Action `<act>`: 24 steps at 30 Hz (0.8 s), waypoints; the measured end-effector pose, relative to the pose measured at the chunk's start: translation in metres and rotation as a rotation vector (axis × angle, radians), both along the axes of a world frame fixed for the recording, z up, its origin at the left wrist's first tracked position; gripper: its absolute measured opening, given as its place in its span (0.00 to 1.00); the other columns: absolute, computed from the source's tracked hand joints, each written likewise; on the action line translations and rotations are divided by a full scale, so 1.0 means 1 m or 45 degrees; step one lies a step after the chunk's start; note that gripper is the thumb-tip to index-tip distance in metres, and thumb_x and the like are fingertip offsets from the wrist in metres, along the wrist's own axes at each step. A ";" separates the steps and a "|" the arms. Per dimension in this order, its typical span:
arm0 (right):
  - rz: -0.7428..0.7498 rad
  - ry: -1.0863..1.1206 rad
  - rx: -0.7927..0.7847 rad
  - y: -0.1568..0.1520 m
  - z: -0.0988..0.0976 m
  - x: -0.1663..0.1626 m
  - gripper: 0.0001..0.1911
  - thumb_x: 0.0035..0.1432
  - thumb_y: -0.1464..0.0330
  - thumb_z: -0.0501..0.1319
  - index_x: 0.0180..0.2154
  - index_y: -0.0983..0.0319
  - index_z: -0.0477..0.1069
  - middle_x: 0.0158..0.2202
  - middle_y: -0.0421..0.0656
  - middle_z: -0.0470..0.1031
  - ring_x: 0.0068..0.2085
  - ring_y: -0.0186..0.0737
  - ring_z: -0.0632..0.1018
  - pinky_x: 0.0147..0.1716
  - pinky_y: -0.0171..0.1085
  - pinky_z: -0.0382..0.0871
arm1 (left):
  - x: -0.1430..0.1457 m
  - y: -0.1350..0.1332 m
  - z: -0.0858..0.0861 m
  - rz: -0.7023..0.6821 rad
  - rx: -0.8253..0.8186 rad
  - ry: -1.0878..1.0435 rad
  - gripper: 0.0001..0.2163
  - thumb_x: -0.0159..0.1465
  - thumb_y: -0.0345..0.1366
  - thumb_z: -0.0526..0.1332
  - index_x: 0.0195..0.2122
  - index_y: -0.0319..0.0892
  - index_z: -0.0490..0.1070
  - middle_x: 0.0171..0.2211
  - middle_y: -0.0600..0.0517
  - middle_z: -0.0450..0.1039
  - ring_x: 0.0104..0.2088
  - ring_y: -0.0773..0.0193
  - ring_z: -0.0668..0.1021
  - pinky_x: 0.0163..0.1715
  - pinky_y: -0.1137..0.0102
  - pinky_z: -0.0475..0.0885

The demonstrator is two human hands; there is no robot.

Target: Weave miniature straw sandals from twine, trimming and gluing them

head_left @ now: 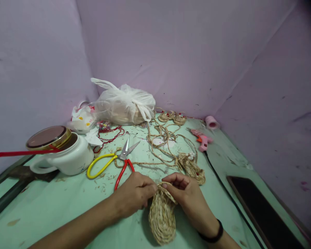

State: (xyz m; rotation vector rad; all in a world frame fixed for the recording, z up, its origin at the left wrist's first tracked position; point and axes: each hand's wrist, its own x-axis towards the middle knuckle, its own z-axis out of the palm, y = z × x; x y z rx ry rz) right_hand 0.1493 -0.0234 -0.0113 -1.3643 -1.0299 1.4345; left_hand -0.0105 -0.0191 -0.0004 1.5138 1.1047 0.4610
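Observation:
My left hand (134, 196) and my right hand (184, 192) are both closed in a pinch on the far end of an oval woven straw sole (161, 219) that lies on the green table (54, 207). A strand of straw rope crosses the sole's end between my fingers. A second woven straw piece (193, 168) lies just beyond my right hand, joined to loose jute rope (163, 141) that trails toward the back. My right wrist wears a black band.
Scissors (114, 162) with a yellow and a red handle lie open left of my hands. A white pot (67, 155) with a gold lid stands at left. A white plastic bag (124, 103), pink glue gun (202, 140), pink tape roll (211, 122) and a dark slab (261, 211) are around.

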 end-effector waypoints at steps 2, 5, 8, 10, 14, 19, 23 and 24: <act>-0.007 0.012 0.013 -0.001 0.000 -0.001 0.11 0.32 0.68 0.71 0.21 0.65 0.73 0.16 0.36 0.70 0.18 0.28 0.67 0.19 0.29 0.58 | 0.001 -0.001 -0.002 0.063 0.005 0.014 0.12 0.56 0.39 0.53 0.19 0.38 0.65 0.14 0.58 0.58 0.16 0.72 0.61 0.16 0.76 0.54; 0.042 0.083 0.028 -0.002 0.000 0.000 0.12 0.35 0.65 0.70 0.23 0.65 0.73 0.18 0.37 0.71 0.20 0.30 0.68 0.20 0.30 0.61 | 0.004 -0.002 -0.004 0.177 -0.055 0.025 0.11 0.54 0.39 0.55 0.18 0.39 0.65 0.12 0.59 0.58 0.14 0.73 0.61 0.14 0.77 0.54; 0.096 0.307 -0.021 -0.003 0.002 0.004 0.17 0.44 0.57 0.64 0.31 0.65 0.74 0.26 0.43 0.75 0.26 0.35 0.73 0.26 0.34 0.66 | 0.007 0.000 -0.005 0.266 -0.206 -0.034 0.11 0.54 0.40 0.54 0.19 0.39 0.64 0.09 0.59 0.59 0.10 0.74 0.60 0.10 0.78 0.54; 0.065 0.424 -0.048 -0.002 0.004 0.007 0.21 0.49 0.53 0.59 0.35 0.65 0.73 0.31 0.46 0.75 0.31 0.39 0.75 0.29 0.36 0.68 | 0.007 0.002 -0.005 0.347 -0.261 -0.126 0.12 0.54 0.40 0.54 0.18 0.39 0.63 0.08 0.59 0.60 0.08 0.74 0.60 0.09 0.78 0.54; -0.043 0.243 0.092 -0.001 0.006 0.009 0.19 0.45 0.58 0.64 0.37 0.63 0.72 0.35 0.47 0.74 0.34 0.40 0.75 0.29 0.37 0.70 | 0.006 0.006 -0.006 0.505 -0.267 -0.253 0.13 0.54 0.42 0.55 0.18 0.39 0.62 0.08 0.58 0.62 0.07 0.75 0.61 0.08 0.79 0.56; -0.084 -0.155 0.405 -0.003 0.004 0.004 0.13 0.41 0.68 0.66 0.33 0.61 0.72 0.33 0.43 0.75 0.34 0.40 0.74 0.30 0.36 0.71 | 0.006 0.004 -0.011 0.518 -0.201 -0.165 0.12 0.55 0.41 0.54 0.19 0.39 0.62 0.08 0.58 0.61 0.07 0.74 0.61 0.07 0.79 0.55; -0.110 -0.361 0.519 -0.003 0.001 0.002 0.03 0.44 0.69 0.64 0.22 0.62 0.72 0.25 0.41 0.72 0.28 0.37 0.73 0.25 0.33 0.69 | 0.010 0.000 -0.011 0.497 -0.112 -0.047 0.11 0.55 0.37 0.54 0.18 0.39 0.62 0.07 0.60 0.59 0.07 0.75 0.60 0.07 0.80 0.54; -0.115 -0.394 0.527 -0.002 0.000 0.002 0.04 0.44 0.69 0.64 0.21 0.62 0.71 0.24 0.41 0.71 0.27 0.36 0.73 0.25 0.33 0.68 | 0.010 0.000 -0.010 0.496 -0.091 -0.030 0.11 0.55 0.37 0.54 0.18 0.39 0.63 0.08 0.61 0.58 0.07 0.75 0.60 0.08 0.80 0.54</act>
